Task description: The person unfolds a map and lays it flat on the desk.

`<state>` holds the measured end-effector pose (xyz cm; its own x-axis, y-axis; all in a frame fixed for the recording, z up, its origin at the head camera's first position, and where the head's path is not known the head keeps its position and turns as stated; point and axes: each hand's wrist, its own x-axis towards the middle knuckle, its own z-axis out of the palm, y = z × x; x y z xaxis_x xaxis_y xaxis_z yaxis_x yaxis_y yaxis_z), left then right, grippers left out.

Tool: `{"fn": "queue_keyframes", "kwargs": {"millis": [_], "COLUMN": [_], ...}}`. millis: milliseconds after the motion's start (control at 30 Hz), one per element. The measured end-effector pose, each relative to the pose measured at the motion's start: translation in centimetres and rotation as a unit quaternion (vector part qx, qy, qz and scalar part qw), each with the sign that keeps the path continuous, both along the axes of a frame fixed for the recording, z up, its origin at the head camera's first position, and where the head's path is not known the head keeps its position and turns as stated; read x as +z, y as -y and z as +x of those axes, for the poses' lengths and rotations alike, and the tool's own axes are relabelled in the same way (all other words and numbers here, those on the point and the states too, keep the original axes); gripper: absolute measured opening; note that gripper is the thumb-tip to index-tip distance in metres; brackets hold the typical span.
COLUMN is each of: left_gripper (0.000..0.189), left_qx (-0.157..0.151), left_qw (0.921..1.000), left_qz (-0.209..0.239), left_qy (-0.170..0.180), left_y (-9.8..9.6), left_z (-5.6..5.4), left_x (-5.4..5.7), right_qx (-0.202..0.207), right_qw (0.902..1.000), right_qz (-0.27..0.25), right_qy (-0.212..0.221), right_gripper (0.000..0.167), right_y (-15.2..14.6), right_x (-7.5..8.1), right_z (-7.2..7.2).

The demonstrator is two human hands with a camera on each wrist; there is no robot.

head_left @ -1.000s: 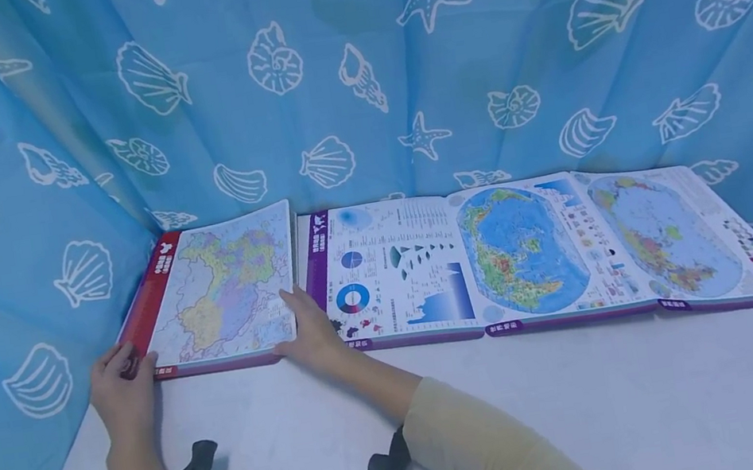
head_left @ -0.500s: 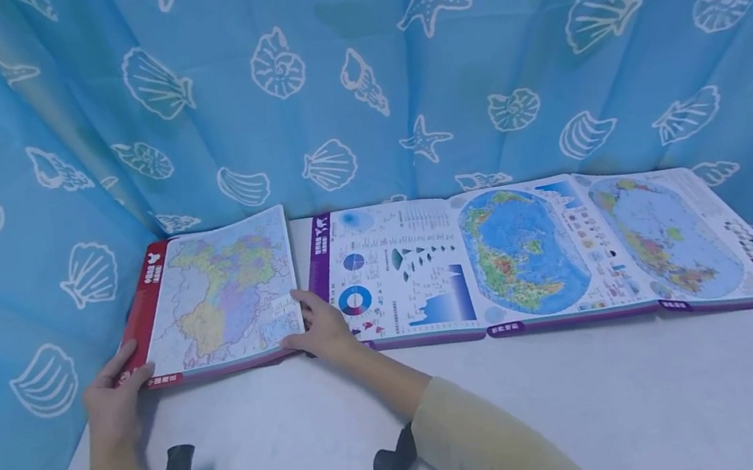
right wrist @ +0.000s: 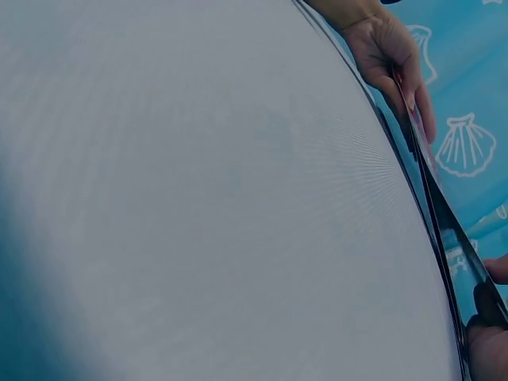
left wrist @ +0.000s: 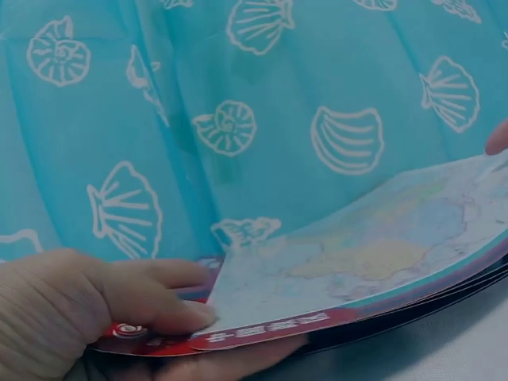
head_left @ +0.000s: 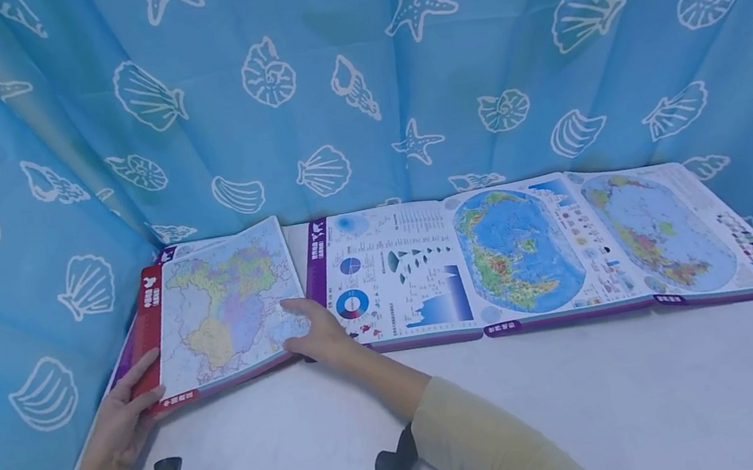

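Observation:
Both hands hold a folded map (head_left: 228, 312) with a red left margin and a pastel-coloured map of China. My left hand (head_left: 114, 424) grips its near left corner, thumb on top and fingers beneath, as the left wrist view shows of the hand (left wrist: 151, 305). At the right near edge my right hand (head_left: 321, 335) pinches the map; the right wrist view shows only part of this hand (right wrist: 488, 349). The map is tilted, its near left corner raised. Under and beside it lies a long purple-edged fold-out world map (head_left: 390, 281), its left part mostly covered.
The fold-out's panels stretch rightward along the back of the white table (head_left: 515, 400). A blue curtain (head_left: 365, 156) with white shell prints hangs right behind and to the left. Black wrist mounts (head_left: 396, 457) stick out from both forearms.
The left side of the China map has come toward me and turned askew, the left hand moving with it. A purple corner of the layer below now shows behind it. The right hand stays nearly in place.

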<state>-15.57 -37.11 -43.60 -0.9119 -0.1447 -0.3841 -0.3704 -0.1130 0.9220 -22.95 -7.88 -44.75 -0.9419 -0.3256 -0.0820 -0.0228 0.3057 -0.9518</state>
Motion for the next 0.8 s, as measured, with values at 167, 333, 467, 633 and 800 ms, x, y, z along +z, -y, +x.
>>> {"fn": "queue_keyframes", "kwargs": {"millis": [167,333,467,633,800], "left_gripper": [0.066,0.069,0.066,0.063,0.062], "left_qx": [-0.011,-0.005,0.000,-0.006,-0.012], "left_qw": [0.9992,0.9987,0.9979,0.9938,0.9903], "left_qz": [0.035,0.047,0.054,0.067,0.070], "left_qy": [-0.015,-0.018,-0.035,-0.089,-0.119], "left_y": [-0.5,-1.3,-1.7,-2.4,-3.2], "left_z": [-0.1,-0.5,-0.7,-0.8,-1.1], "left_x": [-0.2,-0.1,0.2,0.1,0.0], "right_qx": [-0.002,-0.013,-0.042,-0.067,-0.081], "right_qw": [0.9988,0.9954,0.9940,0.9924,0.9934], "right_qz": [-0.044,-0.093,-0.098,-0.099,-0.078], "right_qy": [0.021,0.022,0.025,0.030,0.020], "right_gripper": [0.066,0.067,0.068,0.068,0.067], "right_y": [-0.3,-0.6,-0.7,-1.1,-1.8], "right_x": [-0.4,-0.5,-0.4,-0.1,0.3], "right_z": [0.0,0.0,0.1,0.2,0.4]}}
